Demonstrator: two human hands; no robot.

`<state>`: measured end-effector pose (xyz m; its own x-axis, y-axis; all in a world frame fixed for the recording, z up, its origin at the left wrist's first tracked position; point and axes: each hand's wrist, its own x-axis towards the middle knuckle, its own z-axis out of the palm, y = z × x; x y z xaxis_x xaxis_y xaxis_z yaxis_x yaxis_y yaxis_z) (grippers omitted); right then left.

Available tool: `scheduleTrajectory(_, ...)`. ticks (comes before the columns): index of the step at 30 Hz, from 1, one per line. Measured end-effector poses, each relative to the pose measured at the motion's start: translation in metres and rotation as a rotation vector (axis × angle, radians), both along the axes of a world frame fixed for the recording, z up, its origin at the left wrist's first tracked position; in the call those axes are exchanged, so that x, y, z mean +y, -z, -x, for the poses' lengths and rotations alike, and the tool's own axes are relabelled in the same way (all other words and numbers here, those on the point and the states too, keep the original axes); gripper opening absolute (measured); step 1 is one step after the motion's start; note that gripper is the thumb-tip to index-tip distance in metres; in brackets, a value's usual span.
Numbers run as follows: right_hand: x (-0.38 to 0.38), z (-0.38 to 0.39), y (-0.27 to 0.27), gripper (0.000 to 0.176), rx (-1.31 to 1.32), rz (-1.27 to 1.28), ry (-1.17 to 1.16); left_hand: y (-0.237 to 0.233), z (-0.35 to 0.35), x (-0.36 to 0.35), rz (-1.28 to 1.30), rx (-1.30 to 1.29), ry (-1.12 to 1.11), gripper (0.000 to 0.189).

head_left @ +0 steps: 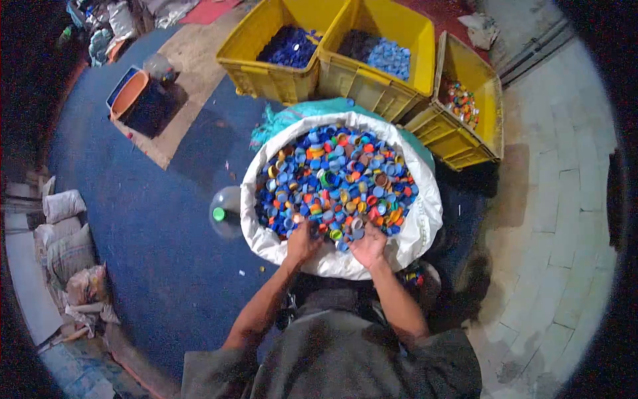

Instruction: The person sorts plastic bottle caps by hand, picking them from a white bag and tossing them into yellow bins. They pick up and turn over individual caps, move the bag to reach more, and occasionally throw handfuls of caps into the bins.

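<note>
A white woven sack stands in front of me with its rim rolled outward. It is full of mixed plastic bottle caps, mostly blue, with orange, yellow, red and green among them. My left hand dips into the near side of the heap, its fingers curled in; what they hold, if anything, is too small to make out. To its right, my right hand lies palm up on the caps with thumb and fingers apart. A pale grey cap is right by its fingertips.
Behind the sack stand a yellow crate of dark blue caps, one of light blue caps and one of mixed caps. A clear bottle with a green cap is at left. Farther off is an orange tub. Filled sacks line the left.
</note>
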<state>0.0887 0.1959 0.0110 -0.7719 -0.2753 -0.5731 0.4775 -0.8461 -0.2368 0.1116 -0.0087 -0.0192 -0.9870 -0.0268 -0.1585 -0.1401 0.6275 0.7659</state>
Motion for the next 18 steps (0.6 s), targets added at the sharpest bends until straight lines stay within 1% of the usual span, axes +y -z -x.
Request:
scheduleTrajectory(2,0.000,0.002,0.001,0.031,0.065,-0.017,-0.031,0.012,0.005,-0.004,-0.260,-0.018,-0.069,0.038)
scheduleTrajectory(3,0.001,0.002,0.002,0.032,0.024,-0.031,-0.016,-0.001,0.011,-0.005,-0.538,-0.299,-0.154,0.029)
scheduleTrajectory(4,0.002,0.001,0.004,0.033,-0.018,-0.044,-0.001,-0.028,0.017,-0.006,-0.835,-0.519,-0.246,0.027)
scheduleTrajectory(6,0.004,0.001,0.012,0.033,0.013,-0.046,0.010,-0.037,0.025,-0.009,-1.272,-0.577,-0.298,0.030)
scheduleTrajectory(8,0.004,0.004,0.008,0.034,0.009,-0.045,0.032,-0.019,0.033,-0.022,-1.599,-0.671,-0.076,0.030)
scheduleTrajectory(9,0.003,0.005,-0.005,0.034,-0.012,-0.044,0.047,-0.036,0.037,-0.006,-1.572,-0.597,-0.272,0.029)
scheduleTrajectory(10,0.003,0.006,-0.011,0.035,-0.036,-0.043,0.059,-0.029,0.043,0.001,-1.554,-0.642,-0.398,0.028)
scheduleTrajectory(11,0.004,0.007,-0.006,0.037,0.010,-0.019,0.071,-0.023,0.046,0.007,-1.586,-0.635,-0.389,0.027)
scheduleTrajectory(12,0.004,0.011,-0.009,0.036,-0.005,-0.011,0.088,-0.023,0.053,0.013,-1.618,-0.629,-0.381,0.026)
scheduleTrajectory(13,0.005,0.013,-0.013,0.035,-0.021,-0.004,0.105,-0.023,0.065,0.016,-1.631,-0.685,-0.258,0.023)
scheduleTrajectory(14,0.005,0.015,-0.015,0.035,-0.040,0.004,0.123,-0.023,0.070,0.024,-1.549,-0.625,-0.301,0.022)
scheduleTrajectory(15,0.008,0.018,-0.010,0.033,0.022,0.019,0.134,-0.025,0.076,0.033,-1.461,-0.570,-0.342,0.022)
scheduleTrajectory(16,0.011,0.026,-0.003,0.033,0.047,0.049,0.155,-0.050,0.087,0.039,-1.673,-0.713,-0.467,0.021)
scheduleTrajectory(17,0.014,0.038,0.004,0.032,0.073,0.079,0.174,-0.030,0.105,0.046,-1.668,-0.704,-0.378,0.019)
scheduleTrajectory(18,0.015,0.054,-0.005,0.033,0.083,0.074,0.226,-0.012,0.124,0.051,-1.663,-0.693,-0.290,0.017)
